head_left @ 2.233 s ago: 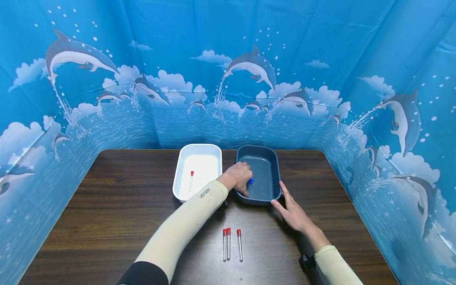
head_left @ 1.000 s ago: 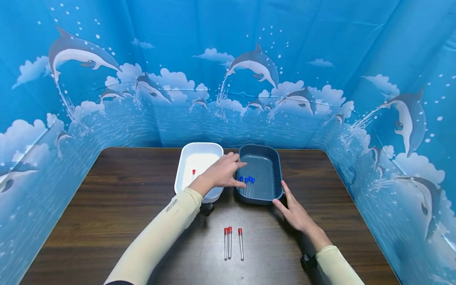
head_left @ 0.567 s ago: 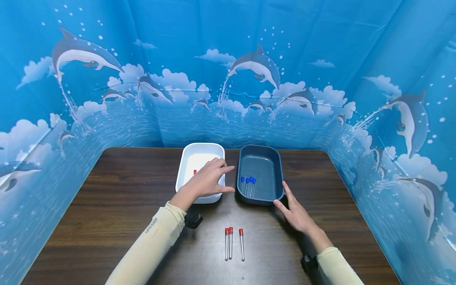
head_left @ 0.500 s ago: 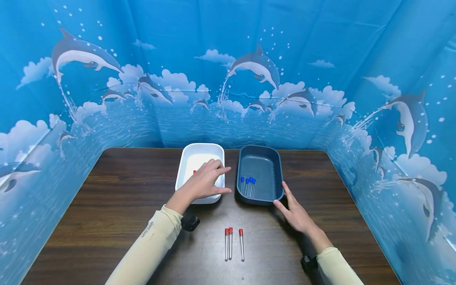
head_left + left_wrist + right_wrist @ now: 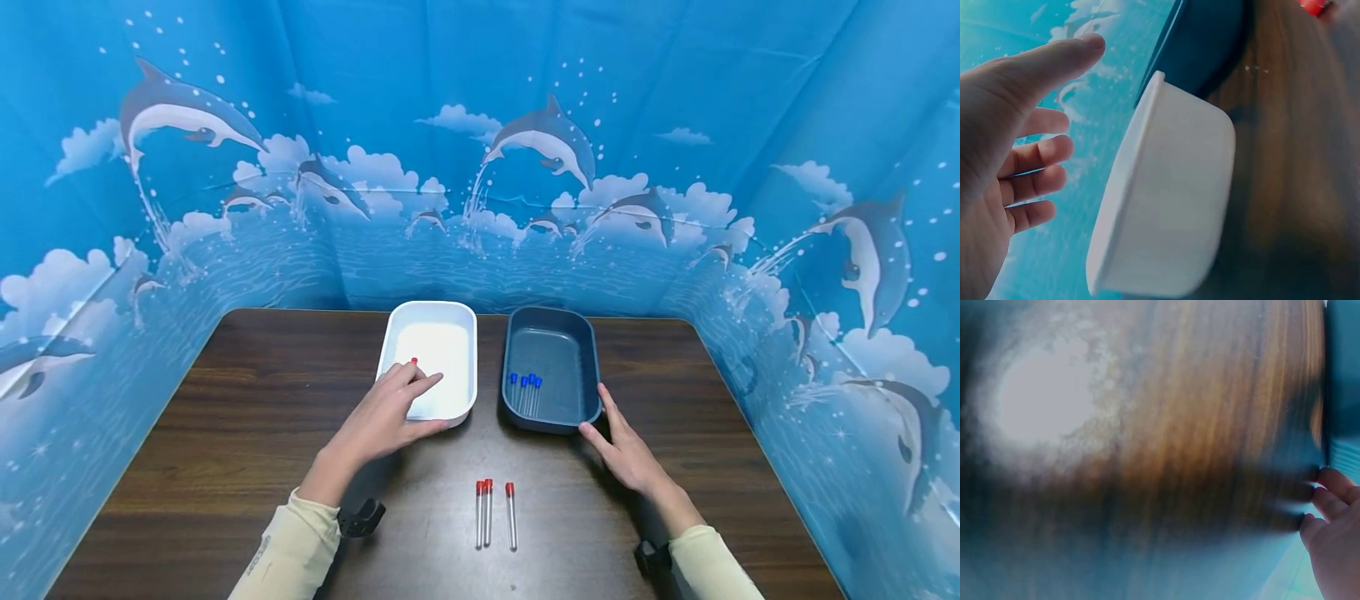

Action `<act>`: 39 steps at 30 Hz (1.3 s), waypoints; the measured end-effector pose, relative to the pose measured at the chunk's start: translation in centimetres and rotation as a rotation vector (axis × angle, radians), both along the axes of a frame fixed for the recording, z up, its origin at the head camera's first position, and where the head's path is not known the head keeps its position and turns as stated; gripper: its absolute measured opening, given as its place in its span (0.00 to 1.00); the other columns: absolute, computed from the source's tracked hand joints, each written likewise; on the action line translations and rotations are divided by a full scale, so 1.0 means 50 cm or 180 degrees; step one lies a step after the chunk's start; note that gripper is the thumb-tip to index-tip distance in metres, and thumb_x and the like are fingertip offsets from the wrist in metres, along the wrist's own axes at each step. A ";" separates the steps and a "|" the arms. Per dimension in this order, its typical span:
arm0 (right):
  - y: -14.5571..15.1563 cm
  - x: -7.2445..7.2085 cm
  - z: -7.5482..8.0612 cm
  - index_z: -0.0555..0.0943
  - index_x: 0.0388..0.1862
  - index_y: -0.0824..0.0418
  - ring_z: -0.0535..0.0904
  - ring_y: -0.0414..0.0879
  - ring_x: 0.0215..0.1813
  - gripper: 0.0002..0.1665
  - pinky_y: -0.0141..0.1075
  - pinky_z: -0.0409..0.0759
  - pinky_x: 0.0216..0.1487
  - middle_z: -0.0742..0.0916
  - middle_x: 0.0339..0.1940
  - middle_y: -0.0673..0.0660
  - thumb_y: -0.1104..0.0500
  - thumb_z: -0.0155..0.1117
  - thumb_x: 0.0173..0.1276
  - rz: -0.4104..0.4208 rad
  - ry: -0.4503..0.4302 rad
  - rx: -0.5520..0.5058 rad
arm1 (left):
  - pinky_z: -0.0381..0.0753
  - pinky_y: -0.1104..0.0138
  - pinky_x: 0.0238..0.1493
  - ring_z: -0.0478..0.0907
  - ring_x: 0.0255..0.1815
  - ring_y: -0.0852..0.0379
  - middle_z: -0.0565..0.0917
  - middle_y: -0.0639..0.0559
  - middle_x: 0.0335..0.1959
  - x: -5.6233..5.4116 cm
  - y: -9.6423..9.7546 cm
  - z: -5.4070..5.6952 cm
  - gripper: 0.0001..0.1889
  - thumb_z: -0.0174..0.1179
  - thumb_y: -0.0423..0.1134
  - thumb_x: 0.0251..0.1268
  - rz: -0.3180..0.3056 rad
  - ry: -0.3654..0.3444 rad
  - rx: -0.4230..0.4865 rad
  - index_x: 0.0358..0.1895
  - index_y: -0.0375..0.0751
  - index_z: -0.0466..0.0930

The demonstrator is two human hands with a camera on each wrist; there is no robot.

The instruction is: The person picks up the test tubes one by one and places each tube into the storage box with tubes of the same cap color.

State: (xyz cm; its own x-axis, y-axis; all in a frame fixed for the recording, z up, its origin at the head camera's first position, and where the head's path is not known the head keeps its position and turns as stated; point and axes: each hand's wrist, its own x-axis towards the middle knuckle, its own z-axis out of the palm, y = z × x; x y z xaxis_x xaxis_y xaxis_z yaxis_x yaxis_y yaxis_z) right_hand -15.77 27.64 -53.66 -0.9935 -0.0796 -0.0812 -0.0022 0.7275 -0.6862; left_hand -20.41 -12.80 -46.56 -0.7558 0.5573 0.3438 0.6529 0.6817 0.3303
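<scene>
My left hand [image 5: 382, 414] hovers over the near left part of a white tray [image 5: 471, 367], thumb and fingers spread and holding nothing. In the left wrist view the hand [image 5: 1004, 137] is beside the tray's white wall [image 5: 1172, 187], apart from it. A red cap [image 5: 414, 361] shows inside the white tray, its tube hidden behind the hand. My right hand [image 5: 630, 450] rests against the near right corner of a dark blue-grey tray [image 5: 592, 358], thumb at the front and straight fingers along the side. Several blue-capped test tubes [image 5: 529, 396] lie in that dark tray.
Three red-capped test tubes [image 5: 480, 517] lie on the brown wooden table [image 5: 225, 467] in front of the trays, two side by side and one slightly to the right. A blue dolphin-print curtain [image 5: 480, 250] hangs around the table's back and sides.
My left hand has come out of the dark tray, leaving the blue-capped tubes lying there, and moved left and nearer over the white tray. The right hand stays at the dark tray's corner.
</scene>
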 end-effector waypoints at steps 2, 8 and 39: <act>0.001 0.001 0.000 0.34 0.81 0.39 0.55 0.68 0.74 0.46 0.69 0.55 0.63 0.50 0.80 0.64 0.37 0.48 0.76 -0.0001 0.0011 0.0008 | 0.66 0.62 0.42 0.64 0.40 0.58 0.74 0.53 0.40 0.014 -0.013 -0.008 0.37 0.72 0.57 0.52 0.0059 -0.0013 0.0044 0.64 0.43 0.77; 0.002 0.002 0.000 0.34 0.80 0.37 0.53 0.68 0.75 0.46 0.69 0.54 0.64 0.50 0.80 0.64 0.36 0.47 0.75 0.0000 0.0030 0.0028 | 0.65 0.61 0.41 0.64 0.41 0.57 0.75 0.51 0.41 0.056 -0.043 -0.034 0.37 0.76 0.53 0.48 0.0276 -0.0008 0.0278 0.63 0.41 0.79; -0.007 0.034 0.020 0.32 0.80 0.41 0.51 0.61 0.77 0.46 0.65 0.53 0.66 0.53 0.80 0.63 0.38 0.47 0.77 0.0119 0.0279 -0.0068 | 0.65 0.51 0.45 0.68 0.48 0.49 0.75 0.48 0.46 0.061 -0.119 -0.093 0.38 0.76 0.52 0.49 0.1129 -0.0064 0.0642 0.65 0.44 0.76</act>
